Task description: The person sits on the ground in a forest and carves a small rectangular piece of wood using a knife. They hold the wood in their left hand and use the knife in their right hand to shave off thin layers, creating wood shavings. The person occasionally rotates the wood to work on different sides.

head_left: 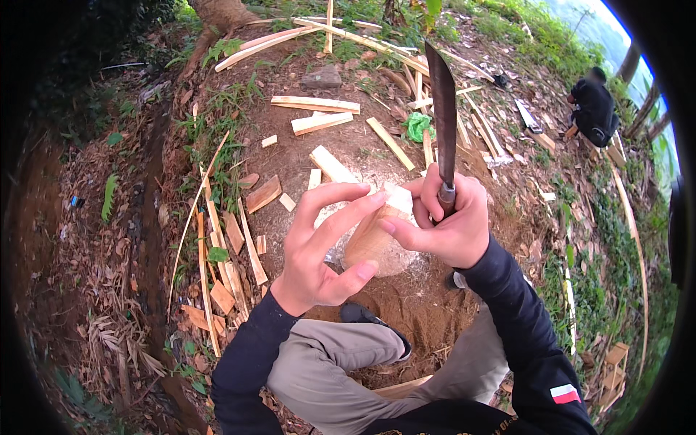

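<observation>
A pale, smooth-sided wooden block (373, 233) stands tilted between my hands, its lighter end up. My left hand (319, 243) curves around its left side, fingertips near the top and thumb lower down. The machete (444, 109) points upward with its long dark blade, its handle gripped in my right hand (457, 217). My right thumb reaches across to the block's right side. Part of the block's upper edge hides behind my fingers, and the handle is mostly covered by my right hand.
Cut wood pieces (322, 123) and long strips (206, 275) lie scattered on the dirt. A green plastic bag (417, 127) rests beyond my right hand. Farther right, a person in dark clothes (594, 112) crouches near a handsaw (528, 116). My shoe (373, 326) is below the block.
</observation>
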Available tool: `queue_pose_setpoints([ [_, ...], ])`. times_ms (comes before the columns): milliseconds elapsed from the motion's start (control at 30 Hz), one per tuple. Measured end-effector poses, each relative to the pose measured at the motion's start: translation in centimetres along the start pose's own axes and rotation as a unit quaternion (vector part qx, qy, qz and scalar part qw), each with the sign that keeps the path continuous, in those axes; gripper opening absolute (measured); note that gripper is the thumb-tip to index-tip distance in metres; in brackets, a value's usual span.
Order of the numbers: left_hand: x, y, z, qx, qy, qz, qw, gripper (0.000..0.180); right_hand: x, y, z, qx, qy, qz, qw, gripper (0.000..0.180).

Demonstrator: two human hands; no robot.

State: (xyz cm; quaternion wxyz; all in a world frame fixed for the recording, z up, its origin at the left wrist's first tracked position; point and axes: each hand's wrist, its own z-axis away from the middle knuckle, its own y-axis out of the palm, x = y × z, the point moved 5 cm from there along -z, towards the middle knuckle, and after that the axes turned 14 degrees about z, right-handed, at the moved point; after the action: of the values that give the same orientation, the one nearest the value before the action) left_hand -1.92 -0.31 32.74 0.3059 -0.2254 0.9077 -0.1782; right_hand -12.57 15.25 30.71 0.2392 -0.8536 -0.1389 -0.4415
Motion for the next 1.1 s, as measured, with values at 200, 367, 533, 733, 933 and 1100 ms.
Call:
queue_pose_setpoints([
  [200,0.6,-0.6,0.9,-0.091,-0.031,0.032,0.995,0.031,0.8,0.2,-0.1,-0.049,-0.056,0.097,0.993,0.045],
  [367,0.3,-0.2,0.4,-0.089,-0.047,0.004,0.995,0.021,1.3,-0.1,0.1,-0.090,-0.078,0.199,0.973,0.035],
  [533,0.4,0.0,0.3,-0.094,-0.054,0.002,0.994,0.018,1.2,-0.1,0.2,-0.116,-0.112,0.237,0.958,0.034],
  [733,2.8,-0.4,2.5,-0.039,-0.256,0.123,0.958,0.016,0.9,0.1,0.3,-0.135,-0.099,0.239,0.956,0.040],
  [933,5.6,4.8,4.8,-0.034,-0.514,0.439,0.736,0.080,-1.4,2.7,1.7,-0.165,-0.007,0.058,0.985,0.049],
  [1100,5.3,2.5,2.4,-0.255,-0.359,0.477,0.760,0.058,-1.2,5.0,2.8,-0.091,0.056,0.041,0.993,0.050],
])
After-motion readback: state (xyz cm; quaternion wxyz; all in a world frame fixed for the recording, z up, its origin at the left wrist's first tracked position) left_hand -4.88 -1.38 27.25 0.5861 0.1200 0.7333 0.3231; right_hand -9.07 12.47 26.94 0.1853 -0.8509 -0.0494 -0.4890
